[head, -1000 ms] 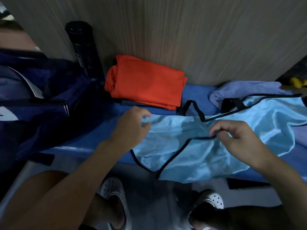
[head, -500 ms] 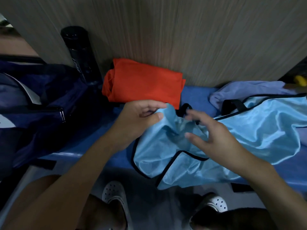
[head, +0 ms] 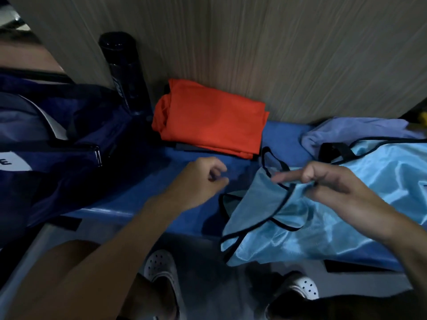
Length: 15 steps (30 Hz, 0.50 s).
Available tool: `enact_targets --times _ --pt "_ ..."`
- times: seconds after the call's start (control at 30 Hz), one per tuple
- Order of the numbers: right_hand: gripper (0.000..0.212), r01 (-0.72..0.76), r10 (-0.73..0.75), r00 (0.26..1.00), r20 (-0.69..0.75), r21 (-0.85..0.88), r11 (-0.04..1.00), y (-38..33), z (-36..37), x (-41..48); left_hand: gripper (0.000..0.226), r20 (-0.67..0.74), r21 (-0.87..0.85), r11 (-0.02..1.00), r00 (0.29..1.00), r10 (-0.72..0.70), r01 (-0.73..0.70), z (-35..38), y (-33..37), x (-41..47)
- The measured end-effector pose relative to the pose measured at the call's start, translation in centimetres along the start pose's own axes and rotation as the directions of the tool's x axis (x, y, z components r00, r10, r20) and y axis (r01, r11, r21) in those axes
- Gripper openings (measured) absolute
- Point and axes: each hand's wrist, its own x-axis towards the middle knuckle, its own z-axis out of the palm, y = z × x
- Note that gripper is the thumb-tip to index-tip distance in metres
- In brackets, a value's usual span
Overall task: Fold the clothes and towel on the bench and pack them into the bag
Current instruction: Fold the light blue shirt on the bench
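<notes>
A light blue sleeveless top with black trim (head: 323, 209) lies crumpled on the blue bench (head: 143, 192), part of it hanging over the front edge. My right hand (head: 335, 183) pinches a bunch of its fabric and lifts it slightly. To the left of the top hovers my left hand (head: 198, 181), over bare bench, fingers loosely curled and holding nothing. An orange garment (head: 212, 121) lies folded against the wall. A lilac towel (head: 360, 132) sits crumpled at the back right, partly under the blue top. The dark navy bag (head: 57, 144) rests at the left.
A black bottle (head: 124, 70) stands upright between the bag and the orange garment, against the wood-grain wall (head: 277, 54). My feet in white clogs (head: 161, 269) are on the floor below the bench edge. Something yellow (head: 422, 117) shows at the far right.
My left hand has let go of the blue top and pulled back to the left. My right hand has closed on the fabric and drawn it to the right, baring more bench.
</notes>
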Motion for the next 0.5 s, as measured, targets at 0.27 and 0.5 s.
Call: enact_targets --times 0.27,0.5 --pt "0.036 -0.013 0.013 0.999 -0.034 -0.007 1.0 1.0 -1.2 -1.0 0.017 0.126 0.385 0.918 0.991 0.054 -0.099 2.3 0.3 -0.7" --pt "0.025 0.202 -0.19 0.954 -0.232 0.03 0.979 1.4 -2.6 -1.0 0.015 -0.215 -0.205 0.978 0.973 -0.082 0.037 0.5 1.8 1.0"
